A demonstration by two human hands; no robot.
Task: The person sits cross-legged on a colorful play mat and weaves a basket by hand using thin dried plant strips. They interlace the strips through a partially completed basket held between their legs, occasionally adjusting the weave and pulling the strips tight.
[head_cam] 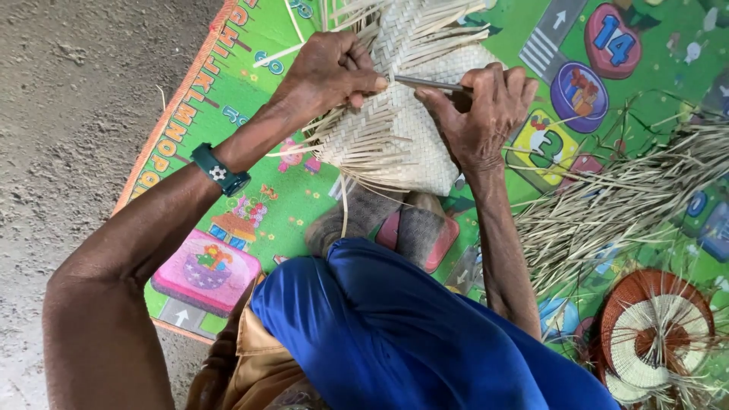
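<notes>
A: Pinching hard there — your left hand [330, 72] has thumb and fingers pressed together on the loose strips at the edge of the woven mat [414, 129], up at eleven o'clock from your knee.

B: And your right hand [482, 106] is curled shut around the thin metal tool [429, 82], its tip aimed across to nine o'clock, right at your left thumb.

A: That's the worry, I'd say. If the tip slips off a strip, it looks likely to jab that thumb — they're nearly touching.

B: The mat itself sits just above your foot [364, 216], resting on the bright play mat [228, 121]. Free ends fan out at seven o'clock from your left hand; lose your pinch and I'd guess those could spring loose.

A: Watch the pile of dry strips [607, 205] at three o'clock too. Your right forearm is close beside it, so a wide elbow could drag strands into the weave.

B: The round woven piece [653, 326] at five o'clock sits well apart.
</notes>
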